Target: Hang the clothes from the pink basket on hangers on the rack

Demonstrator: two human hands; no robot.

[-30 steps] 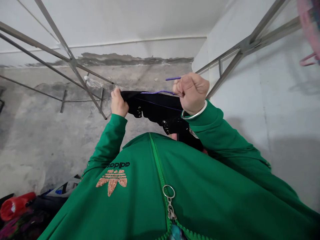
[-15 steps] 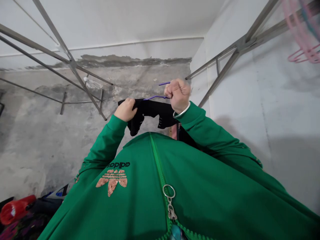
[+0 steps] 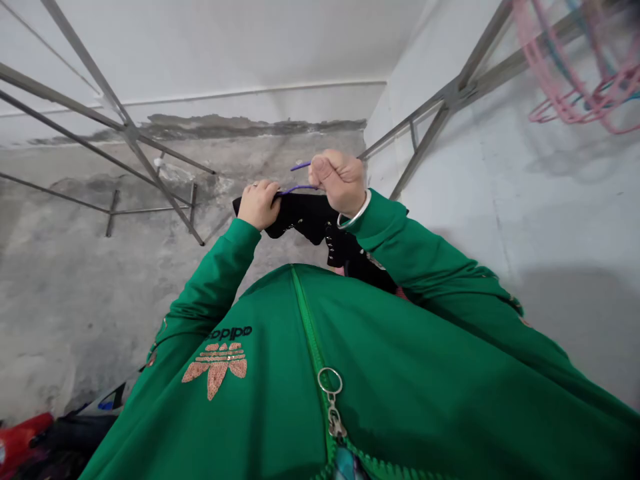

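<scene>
A black garment [image 3: 307, 217] hangs in front of my chest, with small pale marks along its lower folds. My left hand [image 3: 260, 204] is closed on its upper edge at the left. In a fist, my right hand [image 3: 339, 179] grips a purple clothes hanger [image 3: 301, 189], whose hook end sticks out to the left of the fingers. The hanger's wire runs down toward the garment beside my left hand; most of its body is hidden by the black cloth. Behind my right wrist, more of the dark cloth shows under the green sleeve.
A metal rack frame [image 3: 131, 132] stands at the left, another metal frame [image 3: 453, 93] at the right by the white wall. Pink clothes hangers [image 3: 570, 110], with some blue ones, hang at the upper right. Red and dark items [image 3: 27, 437] lie at the lower left on the concrete floor [image 3: 125, 280].
The camera view has shifted, bringing more of the pink hangers into sight. My two hands are closer together, and the garment's lower part has swung to the right.
</scene>
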